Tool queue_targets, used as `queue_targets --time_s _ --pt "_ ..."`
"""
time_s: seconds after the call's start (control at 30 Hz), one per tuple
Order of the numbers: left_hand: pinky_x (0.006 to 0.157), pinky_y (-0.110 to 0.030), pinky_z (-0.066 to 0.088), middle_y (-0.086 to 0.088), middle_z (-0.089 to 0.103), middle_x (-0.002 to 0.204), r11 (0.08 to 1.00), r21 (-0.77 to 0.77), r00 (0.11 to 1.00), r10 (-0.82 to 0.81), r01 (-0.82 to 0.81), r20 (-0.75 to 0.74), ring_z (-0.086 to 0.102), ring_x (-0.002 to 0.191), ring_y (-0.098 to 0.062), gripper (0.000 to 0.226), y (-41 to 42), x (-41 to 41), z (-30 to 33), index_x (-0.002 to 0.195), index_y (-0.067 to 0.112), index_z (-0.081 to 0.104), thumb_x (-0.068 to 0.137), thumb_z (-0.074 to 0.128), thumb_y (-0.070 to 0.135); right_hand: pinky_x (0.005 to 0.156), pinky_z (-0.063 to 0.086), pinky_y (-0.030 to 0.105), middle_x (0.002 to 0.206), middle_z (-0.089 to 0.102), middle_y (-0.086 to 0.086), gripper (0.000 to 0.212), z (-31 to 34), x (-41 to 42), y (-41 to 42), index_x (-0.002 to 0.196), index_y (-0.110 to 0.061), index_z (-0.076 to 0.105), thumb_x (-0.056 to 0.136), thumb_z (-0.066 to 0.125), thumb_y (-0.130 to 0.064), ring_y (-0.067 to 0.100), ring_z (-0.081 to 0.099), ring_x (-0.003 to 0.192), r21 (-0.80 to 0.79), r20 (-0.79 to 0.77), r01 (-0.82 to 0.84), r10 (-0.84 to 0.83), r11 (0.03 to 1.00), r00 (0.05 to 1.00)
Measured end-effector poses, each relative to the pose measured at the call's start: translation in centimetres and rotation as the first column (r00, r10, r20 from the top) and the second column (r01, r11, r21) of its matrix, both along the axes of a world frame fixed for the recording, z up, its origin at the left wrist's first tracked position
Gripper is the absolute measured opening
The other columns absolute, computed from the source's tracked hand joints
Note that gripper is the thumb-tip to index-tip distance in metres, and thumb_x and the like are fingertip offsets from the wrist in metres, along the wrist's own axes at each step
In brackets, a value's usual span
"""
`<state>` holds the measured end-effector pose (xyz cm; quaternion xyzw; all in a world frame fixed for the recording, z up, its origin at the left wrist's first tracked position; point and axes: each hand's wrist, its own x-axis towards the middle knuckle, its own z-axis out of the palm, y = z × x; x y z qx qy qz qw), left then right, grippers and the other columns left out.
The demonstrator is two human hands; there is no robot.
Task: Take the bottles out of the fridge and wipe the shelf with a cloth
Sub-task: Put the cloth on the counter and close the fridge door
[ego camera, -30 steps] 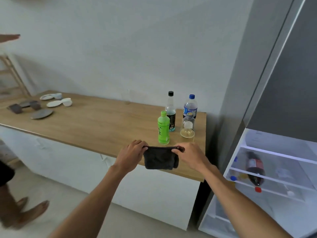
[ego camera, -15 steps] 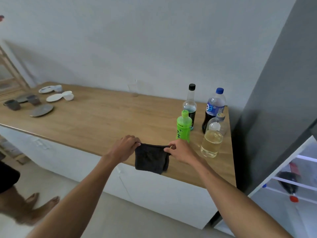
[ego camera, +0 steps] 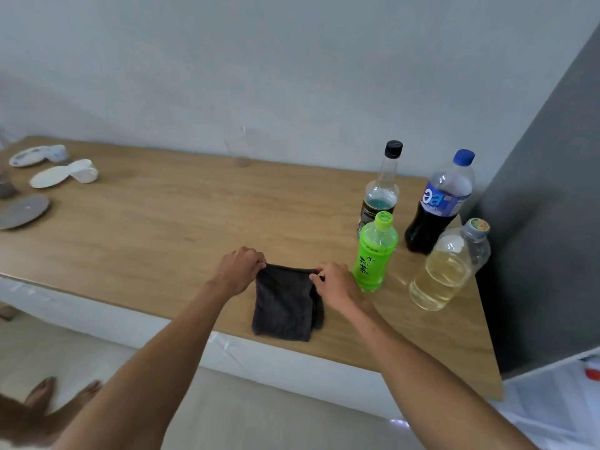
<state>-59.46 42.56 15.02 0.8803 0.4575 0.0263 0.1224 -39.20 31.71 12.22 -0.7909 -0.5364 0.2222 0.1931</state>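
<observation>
Corners of the dark grey folded terry cloth (ego camera: 285, 303) are pinched by left hand (ego camera: 238, 271) and right hand (ego camera: 336, 285) (both wrists bent down) over the wooden counter (ego camera: 162, 222).

Both hands at the near edge of the wooden counter (ego camera: 162, 228). Left hand (ego camera: 238, 271) and right hand (ego camera: 337, 287) each pinch a top corner of a dark folded cloth (ego camera: 284, 306); the cloth hangs from the fingers, its lower part over the counter edge.

Four bottles upright at the counter's right end:
- green bottle (ego camera: 373, 254), just beside the right hand
- clear bottle with black cap (ego camera: 378, 190), behind the green one
- dark drink bottle with blue cap (ego camera: 438, 203)
- bottle of pale yellow liquid (ego camera: 444, 271), nearest the grey fridge side (ego camera: 545, 222)

White dishes (ego camera: 61, 173) and a grey plate (ego camera: 24, 211) far left. Bare feet (ego camera: 61, 393) on the floor, lower left.
</observation>
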Motion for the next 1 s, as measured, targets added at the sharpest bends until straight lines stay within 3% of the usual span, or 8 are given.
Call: queue_targets --time_s 0.2,0.4,0.53,0.7,0.83,1.0 --pt "0.075 -0.038 0.043 -0.008 0.065 0.105 0.997 -0.061 0.999 0.037 -0.037 0.011 0.055 0.105 -0.029 0.024 1.8 0.8 -2.6 0.103 0.019 0.068 0.096 0.045 0.023 0.076 0.05 0.039 0.103 0.068 0.013 0.02 -2.1 -0.1 2.2 0.096 -0.018 0.063 0.093 0.052 -0.034 0.037 0.061 0.099 -0.024 0.062 0.031 -0.03 0.999 0.998" --pt "0.091 -0.044 0.044 -0.009 0.06 0.119 0.992 -0.112 0.998 0.059 -0.056 0.024 0.048 0.115 -0.031 0.031 1.0 0.4 -3.3 0.116 0.017 0.059 0.098 0.041 0.035 0.084 0.05 0.041 0.112 0.056 0.009 0.028 -1.9 -0.1 1.7 0.118 -0.018 0.056 0.094 0.048 -0.029 0.032 0.059 0.103 0.011 0.094 -0.018 0.017 1.0 0.995" --pt "0.098 -0.044 0.04 -0.011 0.057 0.128 0.99 -0.14 0.999 0.038 -0.033 0.03 0.047 0.121 -0.032 0.041 0.3 0.2 -1.7 0.124 0.016 0.055 0.098 0.037 0.042 0.091 0.048 0.042 0.12 0.053 0.008 0.04 0.0 -1.0 0.4 0.133 -0.021 0.049 0.093 0.045 -0.024 0.032 0.058 0.108 0.063 0.05 -0.012 0.009 0.998 0.999" --pt "0.095 -0.041 0.041 -0.008 0.058 0.127 0.997 -0.072 0.997 0.04 -0.036 0.062 0.049 0.121 -0.028 0.047 -1.4 0.1 1.7 0.124 0.019 0.054 0.096 0.035 0.05 0.094 0.049 0.038 0.123 0.061 0.001 0.041 3.5 -1.8 -1.7 0.13 -0.031 0.05 0.089 0.046 -0.033 0.025 0.058 0.111 0.1 -0.032 -0.077 0.08 0.992 0.996" --pt "0.095 -0.041 0.042 -0.005 0.058 0.128 1.0 0.016 0.993 -0.006 0.004 0.116 0.05 0.121 -0.026 0.046 -3.9 0.3 5.0 0.125 0.019 0.053 0.096 0.034 0.05 0.096 0.049 0.035 0.127 0.062 -0.002 0.044 6.4 -1.0 -5.0 0.13 -0.03 0.053 0.087 0.047 -0.039 0.02 0.059 0.115 0.17 -0.028 -0.067 0.073 0.983 0.997" --pt "0.096 -0.04 0.043 -0.002 0.057 0.13 0.992 0.01 0.985 -0.125 0.125 0.121 0.051 0.121 -0.025 0.046 -10.1 3.1 7.6 0.124 0.022 0.054 0.096 0.032 0.051 0.101 0.045 0.031 0.133 0.06 -0.006 0.046 9.3 1.3 -12.1 0.131 -0.03 0.054 0.087 0.051 -0.041 0.012 0.056 0.122 0.244 -0.023 -0.022 0.029 0.969 0.999"
